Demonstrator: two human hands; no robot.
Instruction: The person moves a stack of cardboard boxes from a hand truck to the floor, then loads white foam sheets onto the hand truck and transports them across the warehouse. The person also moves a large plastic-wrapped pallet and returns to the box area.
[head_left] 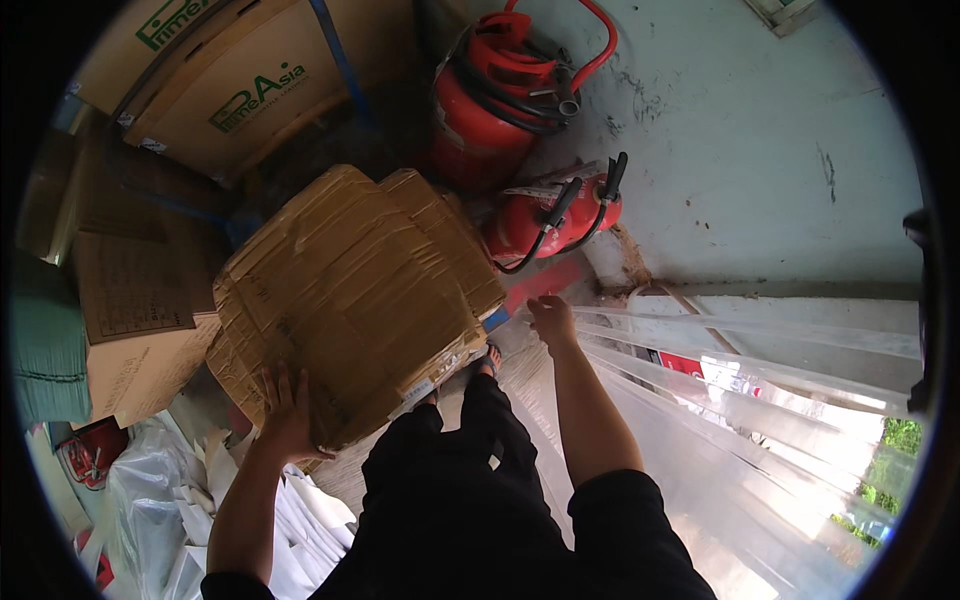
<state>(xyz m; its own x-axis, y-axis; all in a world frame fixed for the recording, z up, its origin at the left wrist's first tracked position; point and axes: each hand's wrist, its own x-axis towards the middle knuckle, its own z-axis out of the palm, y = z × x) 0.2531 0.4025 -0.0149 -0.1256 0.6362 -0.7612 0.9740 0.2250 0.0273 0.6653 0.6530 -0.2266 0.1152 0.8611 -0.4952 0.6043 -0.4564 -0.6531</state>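
A large, worn cardboard box (350, 300), covered in brown tape, stands in front of my legs. My left hand (288, 415) lies with fingers spread on its near left corner. Off the box's right side, my right hand (552, 322) is closed with the fingers curled in. It is right by the clear plastic strip curtain (640, 400), and whether a strip is in its grasp cannot be made out. Part of another carton (425, 200) shows along the box's far right edge.
Red fire extinguishers, a big one (480, 130) and smaller ones (540, 220), stand beyond the box by the pale wall (740, 150). Large cartons (250, 90) are at the far left, another carton (150, 340) at the left. White plastic sheeting (160, 490) lies at near left.
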